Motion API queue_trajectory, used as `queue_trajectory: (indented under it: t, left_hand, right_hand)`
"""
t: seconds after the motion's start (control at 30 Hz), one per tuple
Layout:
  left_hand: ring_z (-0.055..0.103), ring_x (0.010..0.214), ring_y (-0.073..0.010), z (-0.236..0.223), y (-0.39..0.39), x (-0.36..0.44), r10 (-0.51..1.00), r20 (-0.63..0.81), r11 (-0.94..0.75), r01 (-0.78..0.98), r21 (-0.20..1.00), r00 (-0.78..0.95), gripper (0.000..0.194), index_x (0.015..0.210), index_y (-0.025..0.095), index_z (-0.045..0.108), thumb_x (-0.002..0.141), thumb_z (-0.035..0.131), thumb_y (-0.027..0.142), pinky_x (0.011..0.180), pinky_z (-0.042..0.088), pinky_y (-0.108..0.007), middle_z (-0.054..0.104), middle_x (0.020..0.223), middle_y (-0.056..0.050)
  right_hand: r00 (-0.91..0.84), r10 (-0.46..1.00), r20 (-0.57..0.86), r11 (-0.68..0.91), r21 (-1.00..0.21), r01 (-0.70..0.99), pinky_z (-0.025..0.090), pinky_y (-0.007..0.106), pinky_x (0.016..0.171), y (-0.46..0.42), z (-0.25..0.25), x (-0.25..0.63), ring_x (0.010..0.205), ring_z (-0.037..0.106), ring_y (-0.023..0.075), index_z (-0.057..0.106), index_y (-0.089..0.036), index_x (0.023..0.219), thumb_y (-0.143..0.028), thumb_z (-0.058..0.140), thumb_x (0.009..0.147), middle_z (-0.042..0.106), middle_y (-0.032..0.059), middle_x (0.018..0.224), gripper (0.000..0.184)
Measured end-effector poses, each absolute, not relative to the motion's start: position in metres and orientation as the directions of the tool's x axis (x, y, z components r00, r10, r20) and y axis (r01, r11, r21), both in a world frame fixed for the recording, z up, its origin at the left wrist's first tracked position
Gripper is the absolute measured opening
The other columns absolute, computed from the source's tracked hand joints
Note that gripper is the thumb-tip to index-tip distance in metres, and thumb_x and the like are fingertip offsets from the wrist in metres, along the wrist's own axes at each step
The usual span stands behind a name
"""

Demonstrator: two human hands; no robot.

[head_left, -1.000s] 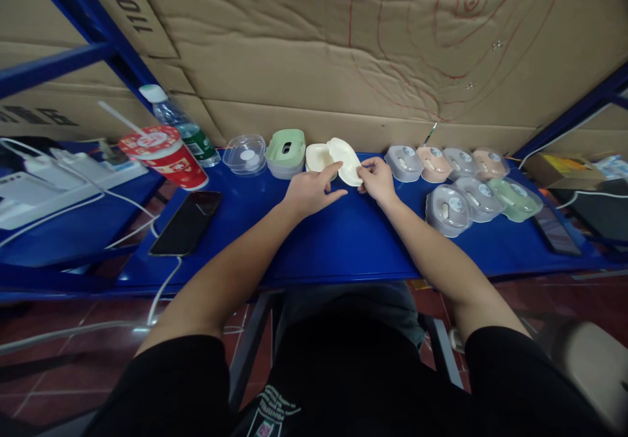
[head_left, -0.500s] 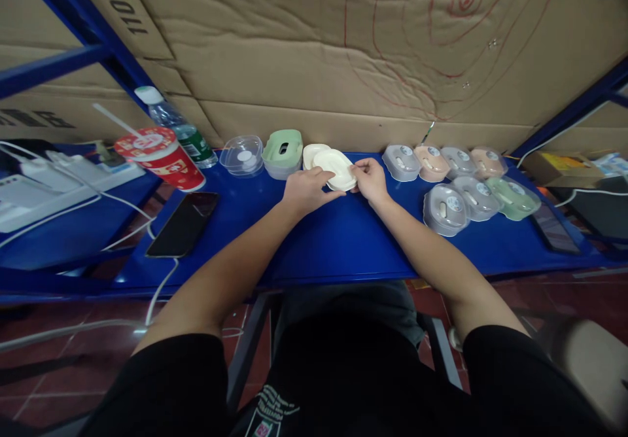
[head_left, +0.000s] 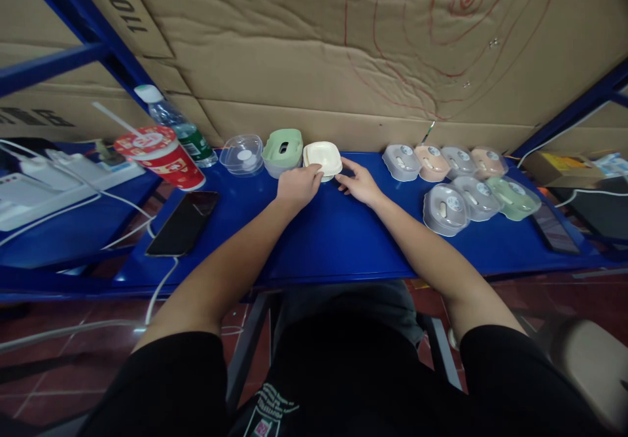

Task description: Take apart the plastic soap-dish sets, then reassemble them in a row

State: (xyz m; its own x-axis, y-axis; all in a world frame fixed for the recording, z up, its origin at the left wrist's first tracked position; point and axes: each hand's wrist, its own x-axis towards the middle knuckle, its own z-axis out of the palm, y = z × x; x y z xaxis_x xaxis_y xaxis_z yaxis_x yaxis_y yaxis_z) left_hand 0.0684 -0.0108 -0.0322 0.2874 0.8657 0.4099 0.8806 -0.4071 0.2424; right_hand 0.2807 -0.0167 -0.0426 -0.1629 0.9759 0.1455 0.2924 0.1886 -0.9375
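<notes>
A cream plastic box (head_left: 322, 156) sits with its lid on at the back of the blue shelf (head_left: 343, 241). My left hand (head_left: 297, 186) rests against the box's front left edge, fingers curled onto it. My right hand (head_left: 358, 182) lies just right of the box, fingers stretched toward it and holding nothing. A green box (head_left: 283, 150) stands directly left of the cream one, and a clear container (head_left: 241, 155) sits further left.
Several lidded boxes (head_left: 461, 178) in grey, pink and green cluster at the right. A red cup with a straw (head_left: 161, 156), a water bottle (head_left: 177, 124) and a black phone (head_left: 184, 223) on a cable are at left. Another phone (head_left: 554, 229) lies far right. Cardboard backs the shelf.
The cream lid, held tilted in both hands, came down onto the cream box. My right hand let go and opened beside it; my left stayed at the box's edge.
</notes>
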Motion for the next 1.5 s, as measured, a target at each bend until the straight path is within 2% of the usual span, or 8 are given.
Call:
queue_trajectory:
  t: [0.27,0.5,0.6,0.77,0.9,1.03,1.3,1.5]
  left_hand:
    - [0.077,0.108,-0.0383,-0.017,-0.016,0.07,0.951,0.246,-0.236,0.953,0.192,0.186,0.047,0.141,0.02,0.07,0.105,0.057,0.046,0.092,0.057,-0.047,0.081,0.113,-0.018]
    - [0.077,0.109,-0.038,-0.02,-0.014,0.067,0.949,0.252,-0.242,0.949,0.2,0.188,0.047,0.147,0.021,0.067,0.106,0.055,0.041,0.091,0.057,-0.047,0.081,0.115,-0.017]
    - [0.077,0.107,-0.0369,-0.02,-0.015,0.067,0.947,0.264,-0.244,0.944,0.224,0.182,0.049,0.149,0.021,0.065,0.104,0.058,0.041,0.091,0.057,-0.047,0.082,0.114,-0.016]
    - [0.077,0.11,-0.0356,-0.018,-0.017,0.063,0.945,0.277,-0.266,0.9,0.345,0.173,0.051,0.148,0.024,0.065,0.1,0.064,0.043,0.094,0.057,-0.047,0.083,0.109,-0.009]
    - [0.076,0.113,-0.035,-0.017,-0.016,0.055,0.959,0.256,-0.225,0.877,0.424,0.122,0.055,0.148,0.023,0.063,0.099,0.065,0.047,0.095,0.057,-0.047,0.083,0.107,-0.008]
    - [0.076,0.113,-0.0346,-0.014,-0.013,0.049,0.97,0.231,-0.176,0.874,0.454,0.075,0.055,0.146,0.024,0.063,0.098,0.064,0.051,0.095,0.057,-0.047,0.083,0.104,-0.007]
    - [0.074,0.116,-0.0356,-0.013,-0.012,0.046,0.975,0.215,-0.165,0.844,0.511,0.061,0.057,0.147,0.024,0.061,0.097,0.064,0.052,0.095,0.056,-0.049,0.083,0.103,-0.008]
    - [0.076,0.107,-0.0297,-0.016,-0.011,0.046,0.956,0.268,-0.248,0.807,0.535,0.116,0.051,0.142,0.025,0.066,0.097,0.067,0.048,0.092,0.056,-0.042,0.083,0.102,-0.005]
  right_hand:
    - [-0.184,0.977,0.112,0.171,-0.922,0.347,0.062,0.033,0.053,-0.011,-0.045,0.282,0.077,0.074,0.0182,0.038,-0.03,0.169,-0.043,0.078,0.09,0.042,0.0153,0.173,0.089]
    - [-0.224,0.963,0.153,0.231,-0.897,0.377,0.067,0.038,0.062,-0.014,-0.048,0.282,0.079,0.077,0.0207,0.051,-0.029,0.16,-0.047,0.076,0.09,0.052,0.0137,0.167,0.076]
    - [-0.195,0.943,0.27,0.333,-0.785,0.523,0.068,0.047,0.083,-0.017,-0.044,0.288,0.089,0.078,0.0244,0.055,-0.026,0.156,-0.048,0.072,0.092,0.059,0.0136,0.16,0.069]
    - [-0.144,0.869,0.474,0.344,-0.368,0.864,0.043,0.061,0.123,-0.024,-0.024,0.321,0.147,0.053,0.0367,0.056,-0.019,0.154,-0.043,0.059,0.099,0.057,0.0161,0.161,0.061]
    - [0.08,0.906,0.415,0.007,-0.203,0.979,0.02,0.075,0.127,-0.025,-0.016,0.353,0.16,0.033,0.046,0.048,-0.012,0.16,-0.047,0.057,0.099,0.043,0.0232,0.17,0.07]
    - [0.202,0.935,0.293,-0.161,-0.159,0.974,0.013,0.084,0.121,-0.023,-0.021,0.366,0.161,0.025,0.0515,0.042,-0.011,0.163,-0.054,0.061,0.097,0.033,0.0281,0.174,0.081]
    - [0.062,0.902,0.427,-0.013,-0.116,0.993,0.015,0.079,0.124,-0.036,-0.012,0.34,0.15,0.042,0.045,0.046,-0.019,0.16,-0.051,0.055,0.098,0.052,0.0211,0.163,0.07]
    - [0.126,0.951,0.283,-0.05,-0.264,0.963,0.045,0.069,0.114,-0.036,-0.01,0.344,0.144,0.05,0.0484,0.054,-0.021,0.157,-0.055,0.064,0.091,0.046,0.0194,0.168,0.075]
